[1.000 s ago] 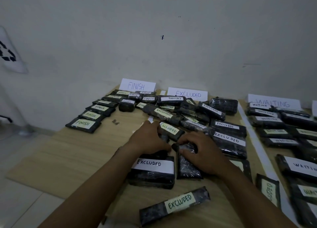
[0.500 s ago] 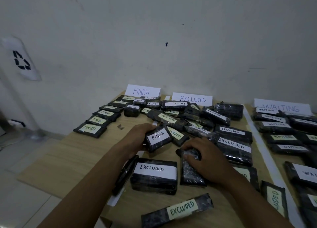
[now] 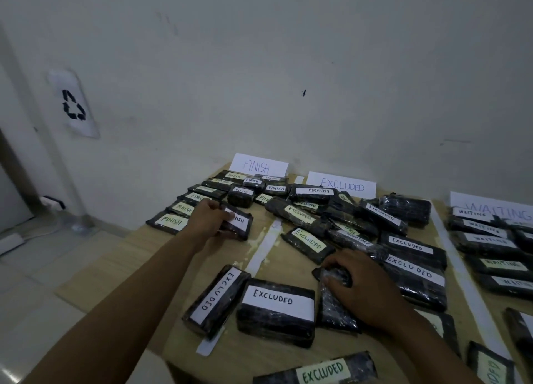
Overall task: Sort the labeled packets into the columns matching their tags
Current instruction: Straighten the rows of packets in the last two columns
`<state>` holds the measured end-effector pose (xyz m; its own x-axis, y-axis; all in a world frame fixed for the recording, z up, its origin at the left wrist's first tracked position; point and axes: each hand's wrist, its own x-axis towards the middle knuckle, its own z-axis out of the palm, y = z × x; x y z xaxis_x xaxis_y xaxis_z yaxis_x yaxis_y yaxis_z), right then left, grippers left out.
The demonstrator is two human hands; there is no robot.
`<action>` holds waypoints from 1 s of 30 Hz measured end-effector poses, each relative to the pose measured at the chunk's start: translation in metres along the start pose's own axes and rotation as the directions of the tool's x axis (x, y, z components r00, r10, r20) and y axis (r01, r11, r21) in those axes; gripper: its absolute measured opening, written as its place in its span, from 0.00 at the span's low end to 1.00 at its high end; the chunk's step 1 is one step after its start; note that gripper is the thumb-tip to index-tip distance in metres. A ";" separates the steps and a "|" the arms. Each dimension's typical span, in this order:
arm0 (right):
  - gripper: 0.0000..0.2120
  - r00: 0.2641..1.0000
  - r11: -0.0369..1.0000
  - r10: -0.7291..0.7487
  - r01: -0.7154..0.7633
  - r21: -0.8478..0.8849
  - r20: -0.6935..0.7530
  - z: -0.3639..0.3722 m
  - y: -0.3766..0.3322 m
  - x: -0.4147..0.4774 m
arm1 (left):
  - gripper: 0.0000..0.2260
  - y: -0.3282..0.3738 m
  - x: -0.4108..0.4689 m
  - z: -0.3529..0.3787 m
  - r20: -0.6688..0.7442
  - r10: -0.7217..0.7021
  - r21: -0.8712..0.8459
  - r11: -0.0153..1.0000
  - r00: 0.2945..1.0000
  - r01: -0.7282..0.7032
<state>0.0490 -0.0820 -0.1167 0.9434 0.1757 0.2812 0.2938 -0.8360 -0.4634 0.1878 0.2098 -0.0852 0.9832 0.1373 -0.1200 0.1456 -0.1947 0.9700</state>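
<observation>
**FINISH packet held in the FINISH column**

The left hand is gripping a FINISH packet, its fingers curling round one end. The packet is sitting beside the FINISH row, left of the tape strip on the desk. The right hand is curling its fingers round the top of a dark packet among the EXCLUDED packets. That packet's label is hidden.

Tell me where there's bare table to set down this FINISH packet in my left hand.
Bare wood table lies near you, between the FINISH row on the left edge and the white tape strip, below your left hand and its FINISH packet. Right of the strip, EXCLUDED packets crowd together.
</observation>
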 end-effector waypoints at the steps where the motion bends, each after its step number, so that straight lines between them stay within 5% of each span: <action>1: 0.06 1.000 1.000 0.001 -0.001 0.002 -0.002 0.001 0.001 0.001 | 0.07 -0.004 0.009 -0.002 -0.036 0.013 0.053 0.999 0.999 -0.011; 5: 0.07 1.000 1.000 0.006 -0.006 0.019 -0.010 0.004 0.004 0.000 | 0.10 -0.012 0.027 0.000 -0.144 0.142 0.397 0.915 0.979 -0.075; 9: 0.07 1.000 1.000 -0.006 0.006 0.028 -0.026 0.005 0.005 -0.001 | 0.14 -0.015 0.022 0.010 -0.148 0.424 0.706 0.678 0.893 -0.205; 14: 0.07 0.999 1.000 -0.017 0.018 0.026 -0.034 0.006 0.006 -0.002 | 0.17 -0.022 0.015 0.015 0.039 0.457 0.697 0.625 0.888 -0.352; 19: 0.07 0.999 0.999 -0.006 0.008 0.031 -0.046 0.004 0.004 -0.003 | 0.18 -0.021 0.020 0.013 0.039 0.448 0.682 0.642 0.893 -0.352; 23: 0.07 0.999 1.000 -0.004 0.005 0.025 -0.045 0.003 0.003 -0.004 | 0.19 -0.018 0.021 0.015 0.049 0.460 0.758 0.561 0.887 -0.333; 30: 0.12 0.999 1.000 -0.009 0.010 0.025 -0.040 -0.006 0.002 -0.008 | 0.13 -0.001 0.013 0.046 0.204 0.613 0.708 0.446 0.763 -0.547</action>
<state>0.0410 -0.0884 -0.1145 0.9337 0.1624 0.3189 0.3073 -0.8208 -0.4816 0.2054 0.1668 -0.0974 0.8622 -0.2122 0.4599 -0.3953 -0.8497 0.3489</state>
